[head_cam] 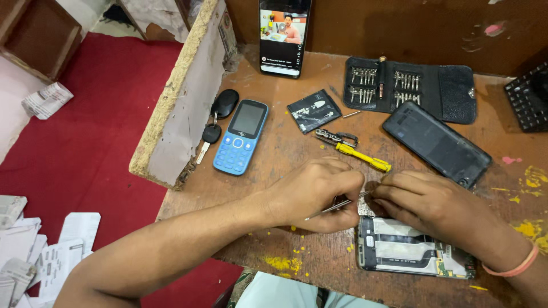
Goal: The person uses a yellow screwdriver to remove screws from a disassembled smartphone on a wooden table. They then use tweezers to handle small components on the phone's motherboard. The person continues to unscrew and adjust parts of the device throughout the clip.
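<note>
My left hand is closed around thin metal tweezers whose tip points right toward my right hand. My right hand has its fingers pinched together at the tweezers' tip; what they pinch is too small to make out. Both hands hover over the top edge of an opened smartphone lying face down with its inner frame and boards exposed. A yellow-handled screwdriver lies just beyond my hands.
A dark phone back cover lies at the right. A black bit case, a small black packet, a blue keypad phone, a car key and an upright smartphone playing video sit on the wooden table.
</note>
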